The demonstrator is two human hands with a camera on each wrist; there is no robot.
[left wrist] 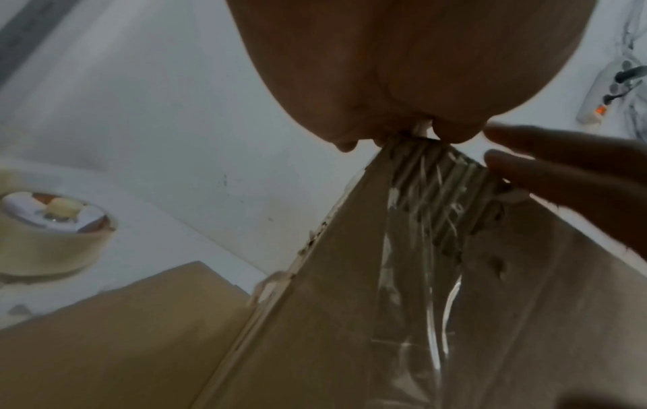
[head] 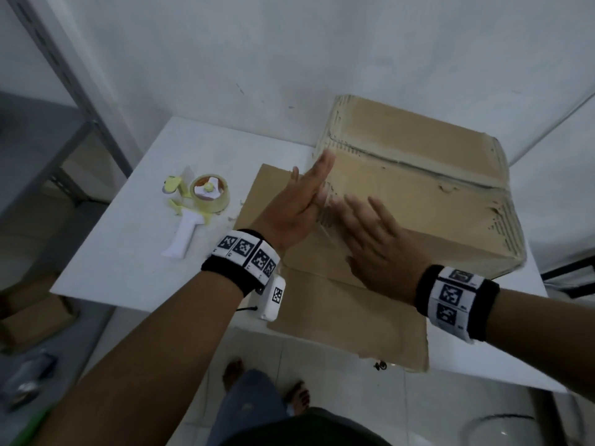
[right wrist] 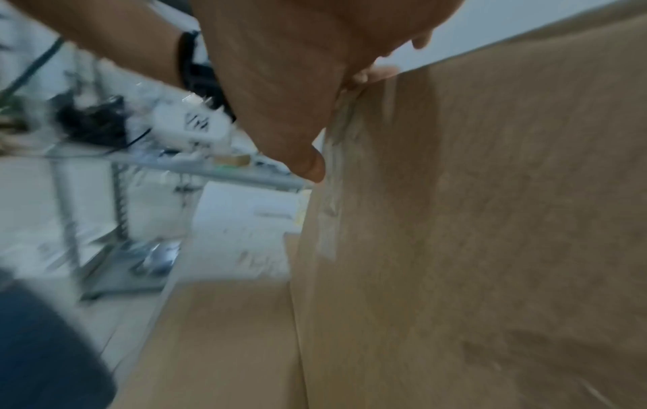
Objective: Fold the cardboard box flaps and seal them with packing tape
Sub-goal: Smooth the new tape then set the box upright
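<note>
Head view: flat, spread left hand point(head: 301, 194) and right hand point(head: 376, 243) smooth tape point(left wrist: 430, 249) down the closed box point(head: 418, 175) corner, likely final sealing; firm rubbing next.

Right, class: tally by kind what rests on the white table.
Cardboard box: 1
Flat cardboard sheet: 1
Tape dispenser: 1
Total: 3
Both hands lie open on the box.

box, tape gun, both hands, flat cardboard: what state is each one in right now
box: flaps folded shut, clear tape over the near corner
tape gun: lying on the table, not held
left hand: fingers straight, against the box's corner
right hand: fingers straight, on the box's side
flat cardboard: lying under the box
</note>
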